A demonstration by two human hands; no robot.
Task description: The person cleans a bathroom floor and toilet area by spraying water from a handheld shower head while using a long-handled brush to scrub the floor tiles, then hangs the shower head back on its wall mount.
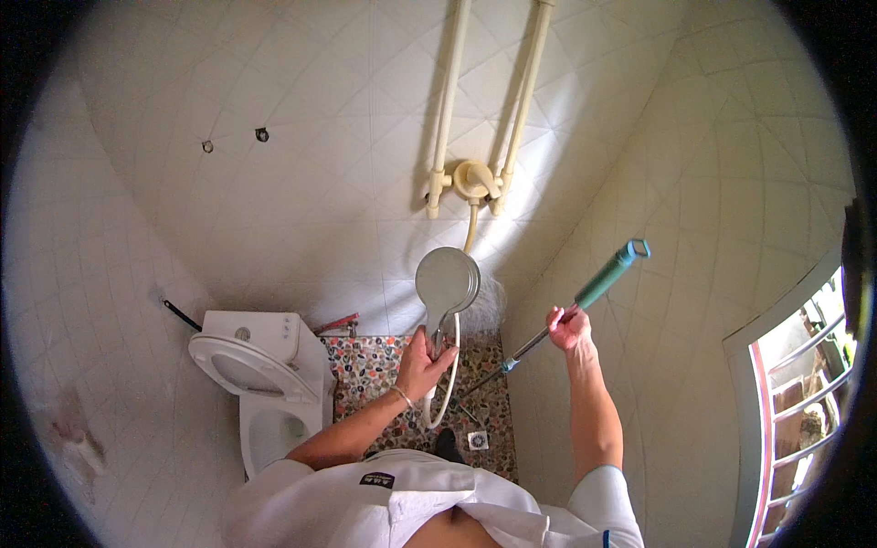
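Observation:
My left hand (423, 370) grips the handle of a round, pale grey shower head (442, 279). Fine water spray (488, 301) fans out behind its right side, toward the wall corner. A white hose (453, 373) loops down from the handle beside my wrist. My right hand (569, 329) is closed around a metal pole (531, 344), just below its green grip (603, 284). The pole slants down left to the floor; its lower end is dark and partly hidden behind the hose, so the tool head cannot be made out.
A beige mixer valve (474, 179) with two pipes is on the tiled wall. On the left stands a white toilet (281, 411), its seat (253, 370) raised. The pebble-patterned floor (370, 363) has a square drain (477, 440). A barred window (801, 411) opens at right.

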